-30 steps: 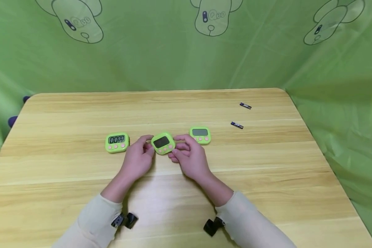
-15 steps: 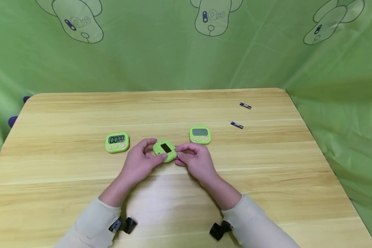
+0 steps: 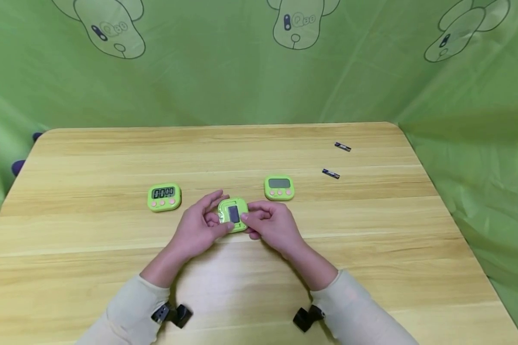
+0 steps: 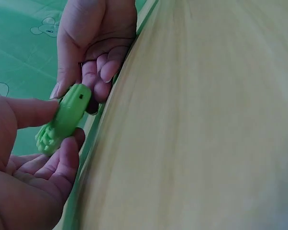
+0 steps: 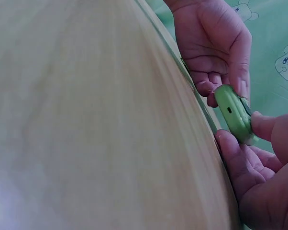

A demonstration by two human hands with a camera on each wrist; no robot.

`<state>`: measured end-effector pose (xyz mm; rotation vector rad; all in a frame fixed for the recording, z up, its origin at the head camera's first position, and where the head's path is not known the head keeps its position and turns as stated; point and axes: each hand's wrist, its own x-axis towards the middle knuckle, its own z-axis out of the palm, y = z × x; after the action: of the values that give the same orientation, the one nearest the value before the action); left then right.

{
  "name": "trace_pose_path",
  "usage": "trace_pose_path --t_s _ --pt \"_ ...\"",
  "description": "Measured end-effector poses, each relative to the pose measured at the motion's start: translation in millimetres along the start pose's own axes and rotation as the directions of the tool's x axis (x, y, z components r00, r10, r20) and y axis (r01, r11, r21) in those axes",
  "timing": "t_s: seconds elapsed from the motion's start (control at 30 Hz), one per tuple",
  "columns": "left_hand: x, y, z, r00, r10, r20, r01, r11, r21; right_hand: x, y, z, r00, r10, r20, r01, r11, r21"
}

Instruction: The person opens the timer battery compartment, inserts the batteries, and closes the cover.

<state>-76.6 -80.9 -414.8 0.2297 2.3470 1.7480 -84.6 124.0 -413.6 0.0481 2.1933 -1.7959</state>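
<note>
A green digital timer (image 3: 226,211) is held between both hands above the table's middle, its back turned up with a dark rectangle at the centre. My left hand (image 3: 198,223) grips its left side, thumb on the lower edge of the back. On the opposite side my right hand (image 3: 276,225) pinches it, thumb on the back and fingers beneath. In the left wrist view the timer (image 4: 67,115) appears edge-on between both hands. The right wrist view shows the timer (image 5: 234,112) with a small dark slot in its side.
To the left lies a green timer (image 3: 164,197) with 0000 on its display. Another green timer (image 3: 279,187), its screen blank, lies just beyond the right hand. Two dark batteries (image 3: 330,173) rest farther back on the right of the wooden table (image 3: 371,268). Green curtains (image 3: 224,86) surround it.
The held timer has been flipped from its screen side to its back and has come slightly nearer. Both hands have shifted with it. The other timers and the batteries stay put.
</note>
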Motion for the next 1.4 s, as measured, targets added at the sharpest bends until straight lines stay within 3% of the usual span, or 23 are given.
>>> trace_pose_path --t_s 0.23,0.43,0.67,0.9,1.1,1.4 --pt "-1.5 -0.8 0.1 0.999 0.03 0.019 -0.031 0.996 0.088 -1.8 -1.9 -3.5 0.998 -0.051 0.028 0.054 0.988 -0.142" --pt "-1.3 -2.7 2.2 0.998 0.065 0.013 -0.066 0.99 0.127 -0.9 -0.8 -4.1 0.997 -0.063 0.048 0.069 0.988 -0.138" --pt "-0.9 -4.5 4.1 0.998 0.06 -0.013 -0.058 0.99 0.131 1.0 0.0 -3.9 0.996 -0.081 0.036 0.085 0.985 -0.152" --pt "-0.7 -8.3 3.3 0.999 0.011 -0.044 -0.009 0.998 0.063 0.6 2.1 -4.3 0.998 -0.064 0.03 0.065 0.997 -0.038" --pt "0.6 -10.1 4.0 0.997 0.003 -0.079 -0.003 1.0 -0.004 -0.4 3.8 -4.6 0.998 -0.051 -0.031 0.052 0.997 0.052" --pt "0.5 -9.8 4.7 0.995 -0.023 -0.097 0.02 0.999 -0.037 -3.5 5.2 -9.3 0.998 -0.048 -0.032 0.051 0.994 0.101"
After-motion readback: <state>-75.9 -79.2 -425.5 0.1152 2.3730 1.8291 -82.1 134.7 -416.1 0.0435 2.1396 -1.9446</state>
